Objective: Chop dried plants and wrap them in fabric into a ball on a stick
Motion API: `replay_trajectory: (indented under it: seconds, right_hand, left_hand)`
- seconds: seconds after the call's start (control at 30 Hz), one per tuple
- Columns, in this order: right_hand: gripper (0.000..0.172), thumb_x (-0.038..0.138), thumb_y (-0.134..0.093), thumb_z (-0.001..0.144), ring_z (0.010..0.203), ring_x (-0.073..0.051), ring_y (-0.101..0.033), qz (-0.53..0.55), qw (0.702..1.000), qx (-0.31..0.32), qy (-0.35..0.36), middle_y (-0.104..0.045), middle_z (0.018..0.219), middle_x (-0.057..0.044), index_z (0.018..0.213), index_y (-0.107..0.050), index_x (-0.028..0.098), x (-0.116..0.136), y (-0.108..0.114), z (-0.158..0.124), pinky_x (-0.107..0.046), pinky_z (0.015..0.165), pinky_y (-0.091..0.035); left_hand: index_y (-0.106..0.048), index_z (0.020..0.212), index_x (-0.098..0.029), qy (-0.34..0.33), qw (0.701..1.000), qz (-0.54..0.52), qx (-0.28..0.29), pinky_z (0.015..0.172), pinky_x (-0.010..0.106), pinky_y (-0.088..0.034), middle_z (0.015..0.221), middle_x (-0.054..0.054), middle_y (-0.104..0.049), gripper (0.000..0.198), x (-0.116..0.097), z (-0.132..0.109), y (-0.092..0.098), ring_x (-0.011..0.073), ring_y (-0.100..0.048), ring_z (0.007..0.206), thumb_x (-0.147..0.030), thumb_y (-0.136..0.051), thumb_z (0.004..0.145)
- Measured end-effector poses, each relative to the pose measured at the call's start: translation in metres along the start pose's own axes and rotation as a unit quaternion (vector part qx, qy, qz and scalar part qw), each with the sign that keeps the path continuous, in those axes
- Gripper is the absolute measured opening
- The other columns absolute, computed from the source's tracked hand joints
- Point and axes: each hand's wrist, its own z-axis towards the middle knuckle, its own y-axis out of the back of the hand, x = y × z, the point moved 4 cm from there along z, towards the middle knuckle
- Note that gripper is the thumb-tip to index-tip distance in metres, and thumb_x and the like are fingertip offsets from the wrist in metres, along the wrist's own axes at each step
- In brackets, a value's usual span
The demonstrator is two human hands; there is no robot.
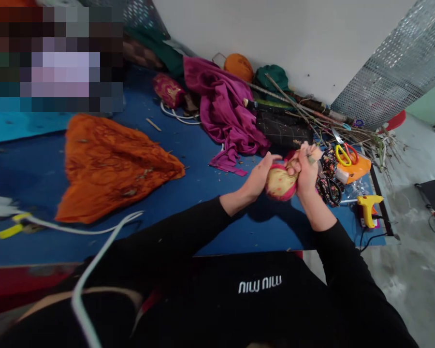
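Observation:
Above the near right part of the blue table, both my hands are at a round, stuffed fabric ball (281, 182) in cream and pinkish red. My right hand (307, 170) is closed around its gathered cloth neck, with bunched cloth ends sticking out at the top. Against the ball's left side rests my left hand (260, 175), cupping it, thumb stretched out toward the neck; its other fingers are partly hidden behind the ball. Just beyond lie a crumpled magenta cloth (226, 113) and a dark checked cloth (284, 128).
An orange cloth (112, 169) with plant bits lies left on the blue table (203, 212). To the right are scissors (343, 153), a yellow glue gun (369, 209) with a cord, and dry twigs (369, 140). A white cable (94, 266) hangs in front at left.

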Motion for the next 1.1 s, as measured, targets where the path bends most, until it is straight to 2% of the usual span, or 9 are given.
replay_trajectory:
  seconds: [0.1, 0.2, 0.37, 0.53, 0.73, 0.8, 0.87, 0.97, 1.1]
  right_hand:
    - [0.048, 0.066, -0.073, 0.085, 0.041, -0.007, -0.038, 0.050, 0.997, -0.060, -0.022, -0.031, 0.050, 0.015, 0.074, -0.048, 0.027, -0.001, 0.011, 0.014, -0.024, 0.050, -0.047]
    - [0.051, 0.065, -0.076, 0.084, 0.041, -0.005, -0.034, 0.083, 0.992, -0.084, -0.053, -0.033, 0.050, 0.015, 0.073, -0.046, 0.026, -0.002, 0.014, 0.014, -0.021, 0.047, -0.040]
    - [0.055, 0.069, -0.071, 0.087, 0.041, -0.006, -0.032, 0.091, 0.990, -0.074, -0.084, -0.029, 0.048, 0.014, 0.070, -0.042, 0.026, -0.009, 0.009, 0.004, -0.021, 0.046, -0.038]
    - [0.057, 0.065, -0.076, 0.083, 0.042, -0.005, -0.033, 0.111, 0.982, -0.113, -0.105, -0.032, 0.048, 0.014, 0.069, -0.038, 0.026, -0.019, 0.007, -0.001, -0.020, 0.045, -0.037]
    - [0.054, 0.053, -0.090, 0.070, 0.052, -0.006, -0.052, 0.146, 0.987, -0.061, -0.022, -0.046, 0.057, 0.014, 0.076, -0.045, 0.025, -0.005, 0.000, -0.005, -0.021, 0.065, -0.054]
    - [0.050, 0.056, -0.088, 0.072, 0.054, -0.007, -0.056, 0.127, 0.991, -0.030, -0.009, -0.049, 0.058, 0.013, 0.078, -0.049, 0.025, 0.002, 0.000, -0.005, -0.025, 0.068, -0.058]
    - [0.046, 0.062, -0.081, 0.079, 0.044, -0.007, -0.049, 0.101, 0.995, -0.016, -0.011, -0.043, 0.053, 0.014, 0.079, -0.052, 0.026, 0.009, 0.003, -0.003, -0.027, 0.064, -0.057]
    - [0.049, 0.069, -0.069, 0.088, 0.032, -0.005, -0.032, 0.084, 0.996, -0.025, -0.002, -0.029, 0.043, 0.017, 0.075, -0.051, 0.026, 0.015, 0.010, 0.002, -0.025, 0.053, -0.052]
    - [0.055, 0.076, -0.065, 0.086, 0.029, -0.006, -0.029, 0.074, 0.997, -0.029, 0.015, -0.030, 0.041, 0.016, 0.071, -0.047, 0.026, 0.019, 0.009, 0.001, -0.025, 0.045, -0.045]
  left_hand:
    - [-0.065, 0.131, -0.018, -0.270, 0.947, 0.177, 0.008, 0.115, 0.049, -0.046, 0.137, 0.017, -0.067, 0.087, -0.022, -0.015, -0.003, 0.0336, -0.062, 0.129, -0.088, -0.061, 0.080]
    - [-0.062, 0.135, -0.018, -0.402, 0.861, 0.307, 0.052, 0.117, 0.054, -0.045, 0.142, 0.021, -0.063, 0.093, -0.026, -0.029, -0.012, 0.0386, -0.060, 0.132, -0.076, -0.085, 0.066]
    - [-0.065, 0.117, -0.023, -0.386, 0.844, 0.374, 0.009, 0.095, 0.049, -0.055, 0.118, 0.013, -0.070, 0.058, -0.024, -0.025, -0.012, 0.0317, -0.067, 0.108, -0.050, -0.085, 0.070]
    - [-0.064, 0.101, -0.022, -0.341, 0.885, 0.317, 0.001, 0.081, 0.041, -0.052, 0.095, 0.006, -0.066, 0.040, -0.031, -0.022, -0.009, 0.0247, -0.061, 0.087, -0.042, -0.079, 0.069]
    - [-0.063, 0.099, -0.021, -0.137, 0.989, 0.058, -0.008, 0.088, 0.036, -0.052, 0.097, 0.004, -0.069, 0.041, -0.021, -0.015, -0.002, 0.0221, -0.064, 0.090, -0.046, -0.076, 0.069]
    - [-0.063, 0.098, -0.020, -0.048, 0.998, -0.042, 0.003, 0.089, 0.036, -0.053, 0.097, 0.004, -0.069, 0.042, -0.010, -0.013, -0.005, 0.0223, -0.064, 0.092, -0.052, -0.073, 0.073]
    - [-0.064, 0.103, -0.020, -0.001, 0.997, -0.081, 0.017, 0.092, 0.037, -0.054, 0.103, 0.007, -0.070, 0.045, -0.002, -0.012, -0.008, 0.0233, -0.066, 0.096, -0.056, -0.071, 0.077]
    - [-0.063, 0.122, -0.020, -0.094, 0.995, 0.018, -0.001, 0.107, 0.043, -0.050, 0.127, 0.013, -0.068, 0.054, -0.003, -0.016, -0.009, 0.0274, -0.064, 0.117, -0.057, -0.072, 0.084]
    - [-0.060, 0.135, -0.019, -0.268, 0.939, 0.215, 0.021, 0.120, 0.053, -0.042, 0.142, 0.019, -0.061, 0.084, -0.011, -0.027, -0.012, 0.0364, -0.056, 0.135, -0.071, -0.083, 0.073]
